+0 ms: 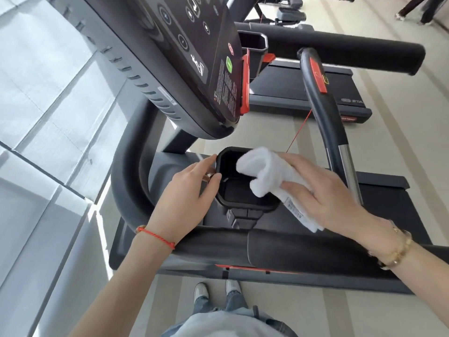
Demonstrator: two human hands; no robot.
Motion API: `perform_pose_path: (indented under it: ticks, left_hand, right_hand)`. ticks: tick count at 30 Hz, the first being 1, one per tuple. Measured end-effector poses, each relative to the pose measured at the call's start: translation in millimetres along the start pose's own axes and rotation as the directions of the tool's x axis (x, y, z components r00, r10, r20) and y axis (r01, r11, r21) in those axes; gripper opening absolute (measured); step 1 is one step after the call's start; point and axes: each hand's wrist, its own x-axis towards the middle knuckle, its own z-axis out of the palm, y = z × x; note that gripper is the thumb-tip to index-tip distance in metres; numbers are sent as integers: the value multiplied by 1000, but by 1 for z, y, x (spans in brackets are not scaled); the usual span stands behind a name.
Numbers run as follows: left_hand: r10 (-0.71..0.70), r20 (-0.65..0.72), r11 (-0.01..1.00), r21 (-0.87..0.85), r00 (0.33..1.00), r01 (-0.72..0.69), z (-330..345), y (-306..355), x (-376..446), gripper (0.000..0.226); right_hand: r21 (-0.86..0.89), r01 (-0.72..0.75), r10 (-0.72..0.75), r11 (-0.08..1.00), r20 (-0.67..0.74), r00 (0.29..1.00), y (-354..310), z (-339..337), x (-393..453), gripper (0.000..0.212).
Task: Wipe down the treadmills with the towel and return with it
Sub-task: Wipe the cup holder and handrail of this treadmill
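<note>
Frame centre: right hand grips white towel over treadmill cup holder; left hand, fingers loosely extended, touches its rim.

The far treadmill carries pale letters "STA" on its side rail, cut off by a handlebar. Small print on the near console, the label on its grey edge, and the towel tag are all too small to read.

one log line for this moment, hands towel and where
left hand touches cup holder rim | right hand holds towel over cup holder | treadmill console above | stage: wiping
</note>
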Motion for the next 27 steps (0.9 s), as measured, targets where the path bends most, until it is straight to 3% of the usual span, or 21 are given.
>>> perform_pose_path:
  ticks: [3, 8, 10, 15, 21, 23, 27]
  left_hand:
    - [-23, 4, 999, 46, 1000, 23, 1, 5, 1, 47]
    - [-79, -25, 995, 61, 997, 80, 6, 13, 5, 47]
    - [-96, -54, 994, 53, 994, 99, 8, 16, 7, 45]
    - [-104, -75, 993, 44, 992, 107, 11, 15, 9, 43]
    - [-100, -82, 992, 69, 992, 106, 15, 10, 12, 43]
    - [-93, -82, 992, 74, 992, 99, 16, 9, 12, 43]
    - [-87, -91, 993, 73, 992, 94, 15, 9, 11, 41]
  right_hand:
    - [-64, -10, 10, 998, -13, 1000, 2, 6, 34, 47]
    - [-267, 33, 42, 963, 271, 962, 10, 27, 83, 50]
    - [-251, 24, 59, 968, 314, 948, 15, 24, 87, 49]
    - [-127, -199, 229, 972, 297, 927, 37, 1, 68, 27]
    - [-391, 61, 84, 918, 343, 936, 19, 31, 107, 34]
    - [-365, 39, 87, 930, 322, 943, 24, 30, 105, 33]
    - [-87, -168, 187, 982, 308, 933, 41, 9, 73, 31]
